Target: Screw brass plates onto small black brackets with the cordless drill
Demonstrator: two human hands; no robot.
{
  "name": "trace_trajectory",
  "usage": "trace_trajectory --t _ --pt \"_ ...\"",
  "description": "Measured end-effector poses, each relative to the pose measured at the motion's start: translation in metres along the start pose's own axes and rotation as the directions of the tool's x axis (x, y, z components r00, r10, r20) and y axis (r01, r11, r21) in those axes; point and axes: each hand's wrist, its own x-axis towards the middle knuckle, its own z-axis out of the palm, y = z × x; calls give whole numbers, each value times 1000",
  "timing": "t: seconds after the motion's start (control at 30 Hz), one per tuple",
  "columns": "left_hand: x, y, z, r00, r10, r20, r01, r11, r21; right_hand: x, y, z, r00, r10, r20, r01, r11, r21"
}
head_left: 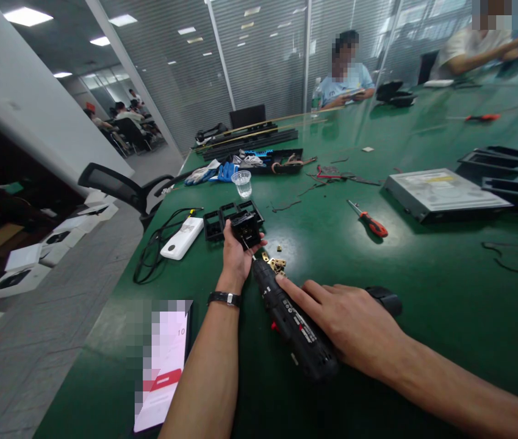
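My left hand is closed around a small black plastic box-like part, held a little above the table. In my right hand is a black cordless screwdriver, gripped with the index finger laid along its body. The thin bit of the screwdriver points into the black part; whether it sits on a screw cannot be made out. Small brass pieces lie on the green table just right of my left hand. Behind that hand stands a black tray with compartments, partly covered by the held part.
A white power bank with a black cable lies left, and a phone nearer me. Beyond are a clear plastic cup, blue-white gloves, an orange-handled screwdriver and a flat metal drive. A person sits across the table.
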Motion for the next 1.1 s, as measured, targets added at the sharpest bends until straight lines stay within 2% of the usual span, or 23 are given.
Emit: trace_trajectory --t 1.1 --pt "2 -1 -2 1000 4 20 -4 1000 9 0 2 1 1000 5 -6 -5 1000 -6"
